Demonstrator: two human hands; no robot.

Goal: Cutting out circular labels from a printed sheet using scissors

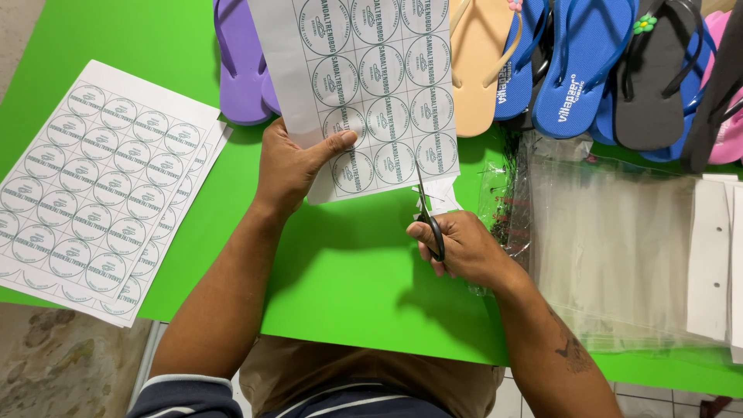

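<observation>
The left hand [288,166] grips a white sheet of round labels [371,85] at its lower left corner, thumb on the printed face and fingers behind it. The sheet is held up above the green worktop [348,271] and extends beyond the upper edge of the view.

The right hand [464,248] is closed around the black handles of a pair of scissors [427,209]. The blades point upward and enter the lower edge of the sheet between two columns of labels. A small white paper offcut [443,193] lies just beside the blades.

A stack of uncut label sheets [97,190] lies flat on the left part of the worktop, well apart from both hands.

Along the far edge of the worktop lies a row of flip-flops: purple [240,70], beige [484,62], blue [584,66], black [658,77] and pink [731,116].

To the right of the right hand lies a pile of clear plastic bags [611,248], with white card headers [710,255] at its right end. The right forearm rests at the left edge of this pile.
</observation>
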